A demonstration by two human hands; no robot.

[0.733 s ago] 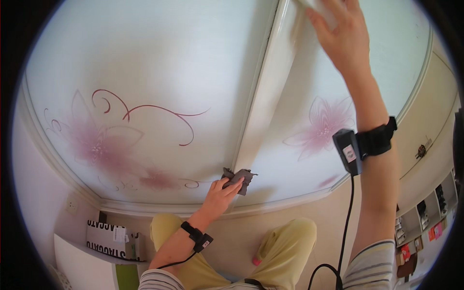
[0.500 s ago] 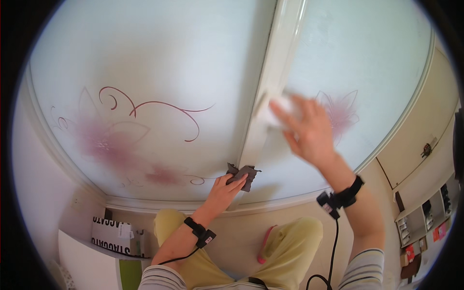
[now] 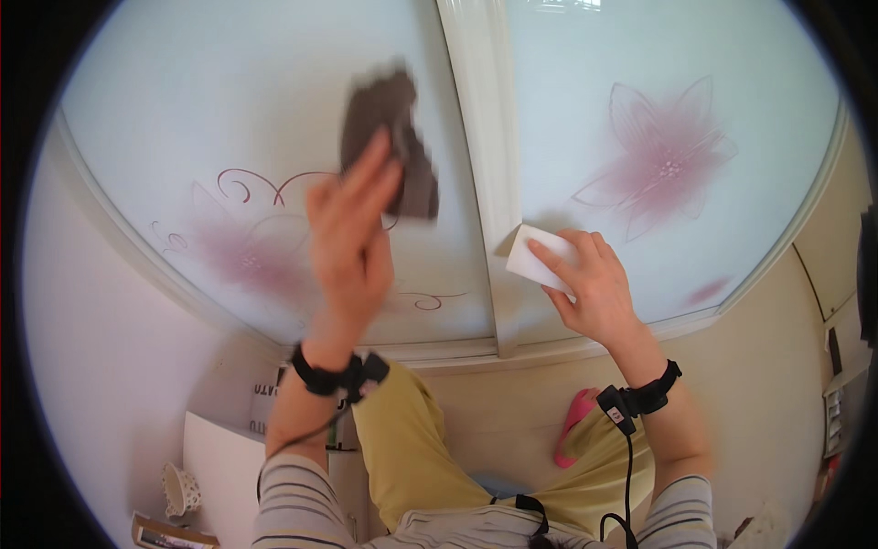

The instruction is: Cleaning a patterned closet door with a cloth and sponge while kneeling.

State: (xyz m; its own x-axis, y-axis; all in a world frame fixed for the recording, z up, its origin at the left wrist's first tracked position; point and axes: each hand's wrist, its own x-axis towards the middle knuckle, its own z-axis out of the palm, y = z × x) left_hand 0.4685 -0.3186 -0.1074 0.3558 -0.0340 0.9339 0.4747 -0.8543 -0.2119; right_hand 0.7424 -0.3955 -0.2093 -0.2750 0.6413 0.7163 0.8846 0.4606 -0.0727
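My left hand (image 3: 347,252), smeared by motion, is raised in front of the left frosted glass panel (image 3: 265,82). It has a dark grey-brown cloth (image 3: 377,110) under its outstretched fingers; whether the cloth touches the glass I cannot tell. In my right hand (image 3: 599,295) is a white sponge block (image 3: 535,261), gripped between thumb and fingers. One corner of the sponge meets or nearly meets the pale upright frame (image 3: 489,119) between the two door panels. The right frosted panel (image 3: 567,119) carries a pink flower print.
A white cabinet (image 3: 229,462) stands at the lower left, with a printed box (image 3: 265,409) behind it. Beside it are a white openwork basket (image 3: 180,489) and a framed item (image 3: 169,532). A pink slipper (image 3: 574,427) shows by my knee. Shelving (image 3: 834,421) lies far right.
My left hand has lifted the cloth from the frame's foot up over the left panel. My right hand has brought the sponge lower along the frame. The view has shifted to the right.
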